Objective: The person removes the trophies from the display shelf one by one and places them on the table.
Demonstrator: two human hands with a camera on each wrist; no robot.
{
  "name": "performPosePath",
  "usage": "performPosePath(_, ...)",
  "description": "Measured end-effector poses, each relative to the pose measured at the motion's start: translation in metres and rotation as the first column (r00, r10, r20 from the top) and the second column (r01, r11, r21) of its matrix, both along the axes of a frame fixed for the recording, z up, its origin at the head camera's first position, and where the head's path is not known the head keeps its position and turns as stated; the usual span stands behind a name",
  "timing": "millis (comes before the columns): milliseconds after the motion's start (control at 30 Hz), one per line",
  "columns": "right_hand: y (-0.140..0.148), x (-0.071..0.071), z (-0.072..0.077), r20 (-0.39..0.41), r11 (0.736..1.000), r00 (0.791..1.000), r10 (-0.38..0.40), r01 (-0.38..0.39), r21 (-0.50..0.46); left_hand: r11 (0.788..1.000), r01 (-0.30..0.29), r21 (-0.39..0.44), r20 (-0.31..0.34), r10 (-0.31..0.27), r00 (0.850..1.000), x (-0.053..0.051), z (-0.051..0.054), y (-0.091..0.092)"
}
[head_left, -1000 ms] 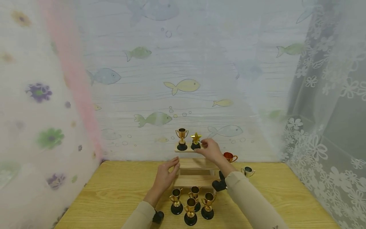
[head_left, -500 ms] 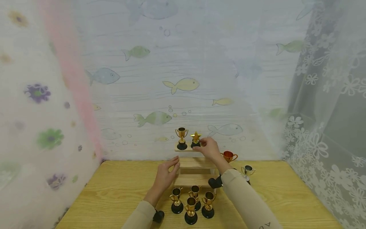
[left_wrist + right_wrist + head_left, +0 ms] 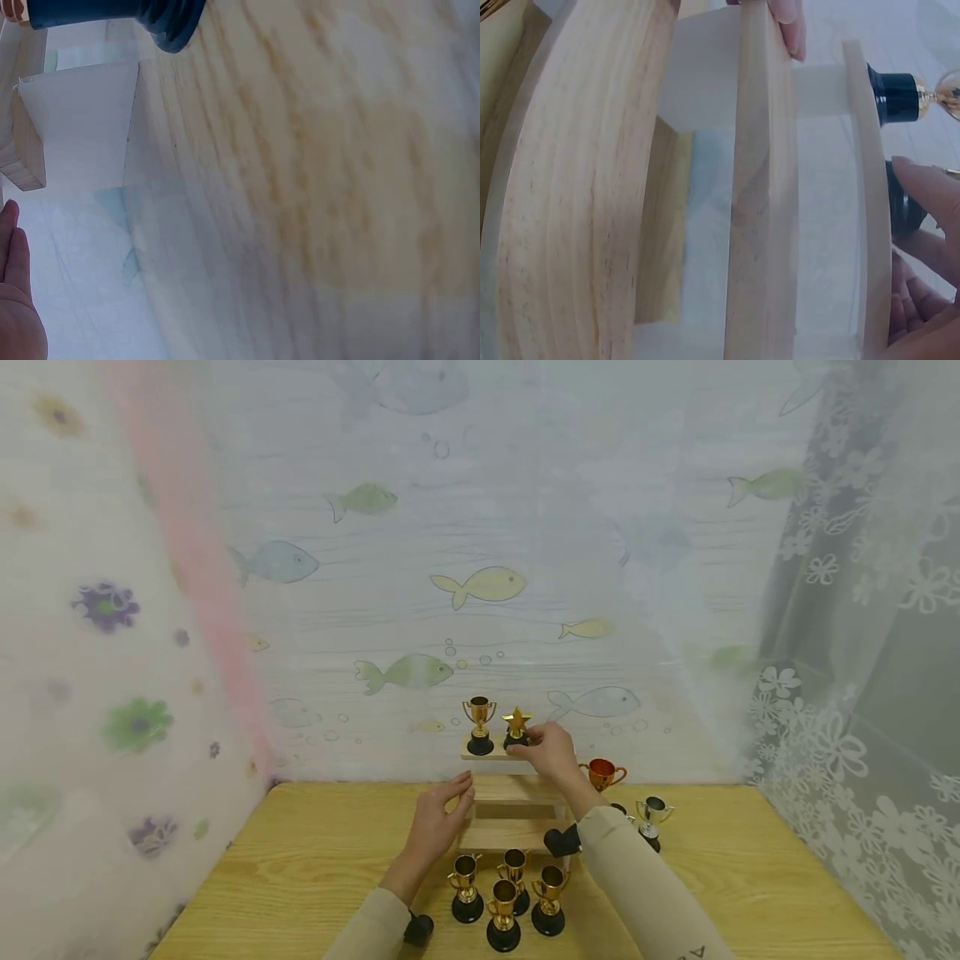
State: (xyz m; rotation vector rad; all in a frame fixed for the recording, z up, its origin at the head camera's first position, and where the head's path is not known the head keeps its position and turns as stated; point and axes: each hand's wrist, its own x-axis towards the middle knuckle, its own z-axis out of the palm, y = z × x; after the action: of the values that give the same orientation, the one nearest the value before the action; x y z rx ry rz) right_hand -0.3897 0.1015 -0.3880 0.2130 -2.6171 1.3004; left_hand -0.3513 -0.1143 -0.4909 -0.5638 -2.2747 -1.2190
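On the top step of the pale wooden stand (image 3: 517, 788) a gold star trophy (image 3: 516, 723) stands upright. My right hand (image 3: 551, 753) pinches its black base (image 3: 904, 202) between thumb and fingers. Just left of it, apart, is a gold cup trophy (image 3: 479, 720). My left hand (image 3: 435, 818) is at the left end of the stand's middle step, fingers straight and together, holding nothing. In the left wrist view only part of the left hand (image 3: 19, 315) shows, near a step's end.
Several gold cup trophies (image 3: 504, 914) stand in front of the stand. To the right are a red cup trophy (image 3: 602, 773), partly hidden by the right arm, and a silver one (image 3: 654, 814). A fish-patterned curtain (image 3: 487, 527) hangs behind the table (image 3: 322, 835).
My right fingers have closed in on the base of the star trophy, and the right forearm has shifted slightly left. The left hand stays in place.
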Motion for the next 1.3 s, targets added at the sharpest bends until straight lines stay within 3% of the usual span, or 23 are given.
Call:
performPosePath(500,0.003,0.001,0.002,-0.059,1.0,0.998,0.013,-0.011,0.028,1.0,-0.003,-0.013,-0.024,0.003,1.0,-0.001,-0.001,0.001)
performPosePath(967,0.011,0.001,0.002,-0.023,0.996,0.999,0.045,-0.043,0.077,1.0,-0.001,0.005,-0.027,0.001,1.0,-0.001,-0.002,0.001)
performPosePath(1300,0.015,0.011,0.0,-0.019,0.997,0.998,0.054,-0.053,0.056,1.0,0.004,-0.008,-0.01,-0.004,1.0,0.001,0.0,0.0)
